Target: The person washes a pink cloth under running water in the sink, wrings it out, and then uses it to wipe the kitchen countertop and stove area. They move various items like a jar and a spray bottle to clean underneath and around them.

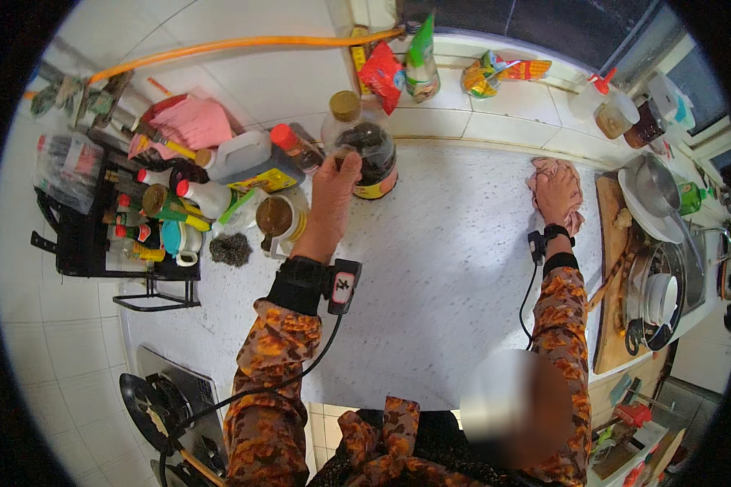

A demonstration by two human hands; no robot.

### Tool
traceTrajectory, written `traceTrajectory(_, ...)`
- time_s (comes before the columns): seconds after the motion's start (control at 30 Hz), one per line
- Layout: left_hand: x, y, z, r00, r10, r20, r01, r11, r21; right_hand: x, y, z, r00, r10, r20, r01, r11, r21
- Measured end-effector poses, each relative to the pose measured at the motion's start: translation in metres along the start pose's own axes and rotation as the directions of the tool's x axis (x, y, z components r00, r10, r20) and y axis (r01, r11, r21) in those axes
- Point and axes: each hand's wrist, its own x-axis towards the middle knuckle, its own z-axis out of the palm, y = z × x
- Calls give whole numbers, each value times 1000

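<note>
My left hand (pixel 331 204) grips the handle of a large plastic jug of dark liquid (pixel 374 155) with a yellowish cap, which stands near the back wall. My right hand (pixel 556 193) presses on a crumpled pinkish-brown cloth (pixel 572 176) at the right of the speckled white countertop (pixel 438 274). Left of the jug are a red-capped bottle (pixel 298 149), a second jug of dark liquid (pixel 262 164) lying tilted and a tub with a brown lid (pixel 280 219). A dark scouring pad (pixel 231 249) lies beside the tub.
A black rack (pixel 82 249) with seasoning bottles stands at left, above a stove with a frying pan (pixel 143 408). At right, a wooden cutting board (pixel 609 304) bears a pot (pixel 676 310), bowls and a ladle. Food packets (pixel 423 67) and jars (pixel 616 115) line the back ledge.
</note>
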Motion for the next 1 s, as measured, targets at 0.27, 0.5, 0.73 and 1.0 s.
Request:
traceTrajectory(0.27, -58, 2, -22, 959, 72, -275, -18, 981, 195, -82, -134, -26, 966, -188, 177, 179, 982, 62)
traceTrajectory(0.5, -259, -16, -105, 919, -324, -225, 334, 943, 8, -164, -271, -77, 891, -436, 125, 356, 844, 402)
traceTrajectory(0.73, -419, -23, -165, 782, -457, -423, 381, 889, -256, -273, -394, -137, 715, -662, 226, 543, 729, 418)
traceTrajectory(1.0, -535, -26, -195, 639, -438, -633, 244, 895, -373, -318, -548, -137, 648, -754, -105, 648, 473, 597)
